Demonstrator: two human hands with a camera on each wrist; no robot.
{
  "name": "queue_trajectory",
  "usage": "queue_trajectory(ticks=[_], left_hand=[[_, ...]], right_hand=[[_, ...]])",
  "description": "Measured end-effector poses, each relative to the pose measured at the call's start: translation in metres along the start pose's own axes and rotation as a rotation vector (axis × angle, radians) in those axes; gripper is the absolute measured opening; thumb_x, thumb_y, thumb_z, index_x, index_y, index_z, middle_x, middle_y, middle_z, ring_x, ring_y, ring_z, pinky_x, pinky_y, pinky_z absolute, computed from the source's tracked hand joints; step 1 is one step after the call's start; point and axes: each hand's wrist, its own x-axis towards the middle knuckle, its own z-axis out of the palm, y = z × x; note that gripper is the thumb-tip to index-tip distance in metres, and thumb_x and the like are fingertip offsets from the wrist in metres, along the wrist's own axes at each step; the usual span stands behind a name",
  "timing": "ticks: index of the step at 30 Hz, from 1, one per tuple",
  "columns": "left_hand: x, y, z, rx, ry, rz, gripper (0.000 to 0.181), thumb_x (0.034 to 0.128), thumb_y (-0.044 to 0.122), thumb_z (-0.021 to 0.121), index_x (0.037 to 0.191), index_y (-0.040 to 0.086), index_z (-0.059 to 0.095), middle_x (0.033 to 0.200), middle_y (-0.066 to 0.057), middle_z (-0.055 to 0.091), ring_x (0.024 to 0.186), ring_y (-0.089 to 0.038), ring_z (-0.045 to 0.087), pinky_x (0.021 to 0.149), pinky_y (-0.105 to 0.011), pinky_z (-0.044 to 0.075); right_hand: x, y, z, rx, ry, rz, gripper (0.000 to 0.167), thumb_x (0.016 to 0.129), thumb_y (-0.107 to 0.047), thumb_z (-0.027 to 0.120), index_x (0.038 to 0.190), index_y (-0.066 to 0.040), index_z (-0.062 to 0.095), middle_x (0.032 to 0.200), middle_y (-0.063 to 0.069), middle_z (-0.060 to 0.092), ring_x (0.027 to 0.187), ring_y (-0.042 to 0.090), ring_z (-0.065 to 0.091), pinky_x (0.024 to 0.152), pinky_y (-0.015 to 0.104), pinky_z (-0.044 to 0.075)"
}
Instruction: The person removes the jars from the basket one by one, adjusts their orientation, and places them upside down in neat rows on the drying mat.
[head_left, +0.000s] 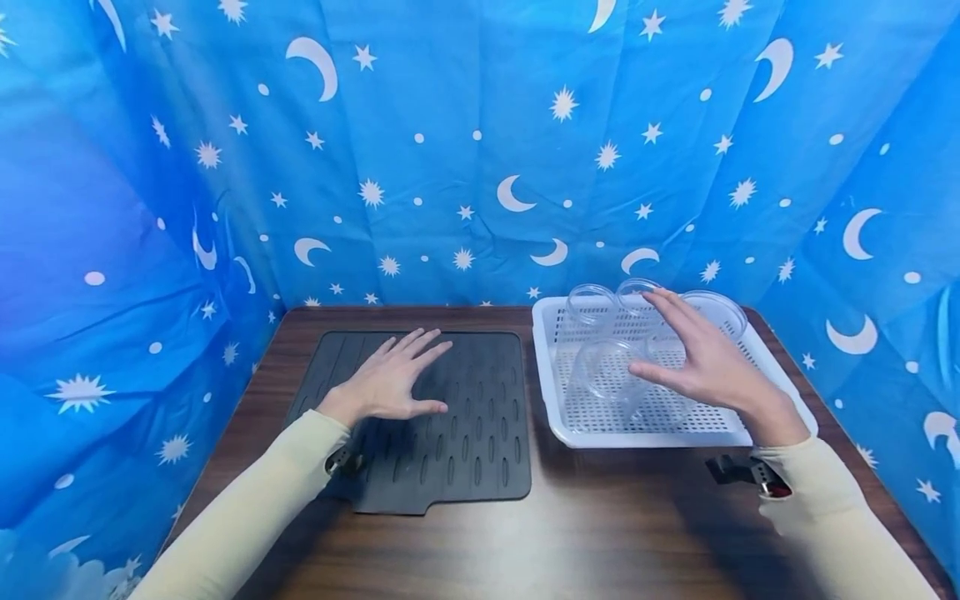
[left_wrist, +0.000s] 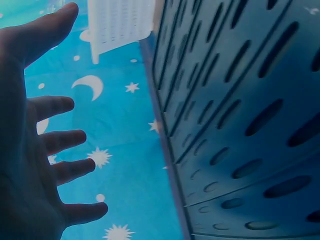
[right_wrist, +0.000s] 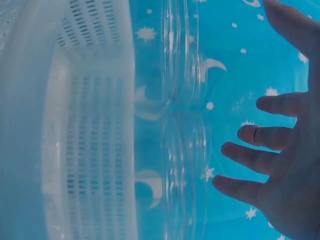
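Note:
My left hand hovers over a dark ribbed drying mat, fingers spread and holding nothing. In the left wrist view, the left hand stays apart from the slotted mat. My right hand is above a white perforated basket, thumb apart from the straight fingers. Several clear round containers stand in the basket, among them a clear cup at the back left and a larger one in front. In the right wrist view, a gap separates the right hand from the clear rims.
The mat and basket lie side by side on a brown wooden table. Blue cloth with white moons and stars hangs close behind the table and on both sides. A dark strap sits on the right wrist.

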Motion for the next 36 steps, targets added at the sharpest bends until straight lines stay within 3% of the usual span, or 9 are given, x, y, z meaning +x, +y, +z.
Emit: queue_trajectory(ticks=[7,14,29,36], left_hand=[[-0.006,-0.002,0.016,-0.006,-0.045,-0.020,0.098,0.0784,0.082,0.050,0.155,0.025,0.027,0.162,-0.009,0.023,0.149,-0.034,0.020,0.114,-0.064,0.022],[-0.015,0.000,0.024,-0.041,-0.087,-0.038,0.094,0.0796,0.067,0.065,0.154,0.021,0.031,0.161,-0.011,0.025,0.148,-0.036,0.022,0.114,-0.064,0.022],[-0.023,0.002,0.044,-0.056,-0.191,-0.045,0.097,0.0793,0.071,0.062,0.154,0.018,0.031,0.160,-0.015,0.026,0.147,-0.039,0.022,0.112,-0.064,0.025],[-0.026,0.003,0.048,-0.058,-0.210,-0.044,0.097,0.0782,0.071,0.063,0.154,0.018,0.032,0.160,-0.014,0.026,0.147,-0.039,0.022,0.112,-0.063,0.026]], right_hand=[[-0.011,0.016,0.005,0.040,0.029,0.001,0.098,0.078,-0.043,0.078,0.156,-0.018,0.025,0.159,0.017,0.028,0.144,0.043,0.026,0.102,0.075,0.026],[-0.022,0.021,0.010,0.058,0.047,0.017,0.098,0.078,-0.043,0.077,0.156,-0.016,0.023,0.157,0.021,0.029,0.142,0.047,0.027,0.096,0.079,0.027],[-0.029,0.029,0.015,0.106,0.082,0.065,0.096,0.078,-0.039,0.080,0.154,-0.014,0.028,0.156,0.022,0.029,0.141,0.047,0.027,0.098,0.077,0.027],[-0.036,0.034,0.009,0.135,0.118,0.093,0.095,0.077,-0.035,0.081,0.154,-0.013,0.029,0.155,0.024,0.030,0.137,0.051,0.030,0.096,0.078,0.028]])
